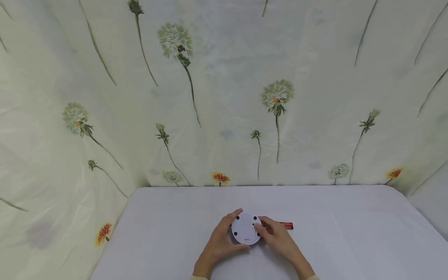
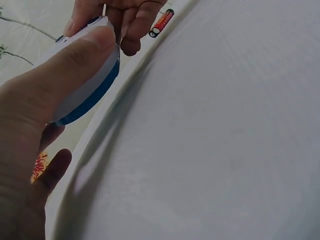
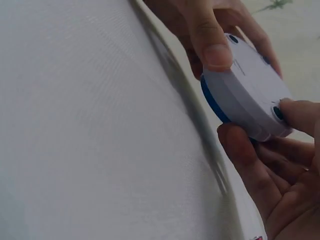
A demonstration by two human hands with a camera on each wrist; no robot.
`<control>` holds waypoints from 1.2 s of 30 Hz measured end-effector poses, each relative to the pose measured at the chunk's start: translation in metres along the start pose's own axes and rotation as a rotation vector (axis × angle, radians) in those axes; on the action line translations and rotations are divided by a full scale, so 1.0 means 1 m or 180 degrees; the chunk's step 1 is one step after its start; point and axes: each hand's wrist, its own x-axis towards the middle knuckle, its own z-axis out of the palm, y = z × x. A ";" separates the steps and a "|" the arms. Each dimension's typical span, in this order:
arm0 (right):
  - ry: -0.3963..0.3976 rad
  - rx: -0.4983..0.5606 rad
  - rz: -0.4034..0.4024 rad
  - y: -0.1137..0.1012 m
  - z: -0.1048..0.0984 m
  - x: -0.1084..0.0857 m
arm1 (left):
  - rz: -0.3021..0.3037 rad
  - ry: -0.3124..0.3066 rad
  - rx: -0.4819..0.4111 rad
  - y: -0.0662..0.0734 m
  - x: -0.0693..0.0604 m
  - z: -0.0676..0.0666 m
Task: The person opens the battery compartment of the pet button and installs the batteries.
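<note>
A round white device [image 1: 246, 235] with a ring of small holes and dark rubber feet is held above the table, this face up toward the head camera. A blue band shows around the other side of the device [image 3: 250, 87] in the wrist views. My left hand [image 1: 219, 238] grips it from the left, thumb on the near edge and fingers reaching to the far side. At the right edge my right hand [image 1: 279, 237] pinches it, the thumb on the upturned face near a foot and fingers beneath. What lies under the device is hidden.
Red-and-black batteries [image 2: 161, 23] lie on the table just beyond the right hand, partly hidden by it in the head view. A white cloth [image 1: 168, 221] covers the table. Behind its far edge hangs a flower-printed curtain [image 1: 227, 147].
</note>
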 end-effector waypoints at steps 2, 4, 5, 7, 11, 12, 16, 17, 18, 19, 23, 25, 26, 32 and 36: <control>-0.0116 -0.0024 -0.0010 0.000 0.000 -0.001 | -0.0026 0.0011 0.0043 -0.001 -0.002 0.000; -0.0244 -0.0027 -0.0015 -0.001 -0.002 -0.002 | -0.0038 0.0003 0.0051 -0.002 -0.002 0.000; -0.0288 -0.0062 -0.0008 -0.002 -0.002 -0.003 | -0.0048 -0.0012 0.0055 -0.002 -0.002 0.000; -0.0313 -0.0178 -0.0053 -0.004 -0.003 -0.003 | -0.0075 -0.0050 0.0045 -0.003 -0.001 0.000; -0.0074 -0.0538 -0.0255 -0.011 -0.004 -0.002 | -0.0170 -0.0134 -0.0046 -0.004 0.002 -0.002; 0.0014 -0.0640 -0.0327 -0.012 -0.004 -0.002 | -0.0198 -0.0152 -0.0063 -0.004 0.003 -0.003; 0.0139 -0.0818 -0.0625 -0.018 -0.004 -0.002 | -0.0337 -0.0216 -0.0104 -0.005 0.004 -0.003; 0.0111 -0.0850 -0.0712 -0.018 -0.003 -0.003 | -0.0368 -0.0232 -0.0091 -0.005 0.004 -0.002; 0.0074 -0.0868 -0.0801 -0.018 -0.003 -0.004 | -0.0410 -0.0245 -0.0075 -0.005 0.003 -0.002; 0.0035 -0.0873 -0.0886 -0.018 -0.003 -0.006 | -0.0442 -0.0249 -0.0064 -0.005 0.002 -0.001; -0.0093 -0.0916 -0.0972 -0.018 -0.004 -0.010 | -0.0571 -0.0273 0.0005 -0.004 -0.001 0.001; -0.0073 -0.0934 -0.0962 -0.019 -0.005 -0.010 | -0.0617 -0.0280 0.0020 -0.003 0.000 0.002; -0.0057 -0.0944 -0.0947 -0.019 -0.006 -0.010 | -0.0638 -0.0287 0.0029 -0.002 0.001 0.002; 0.0064 -0.1174 -0.0983 -0.019 -0.007 -0.008 | -0.0642 -0.0291 0.0028 0.000 0.004 0.002; -0.0077 -0.1526 -0.1085 -0.023 -0.008 -0.004 | -0.0593 -0.0283 -0.0024 -0.001 0.002 0.000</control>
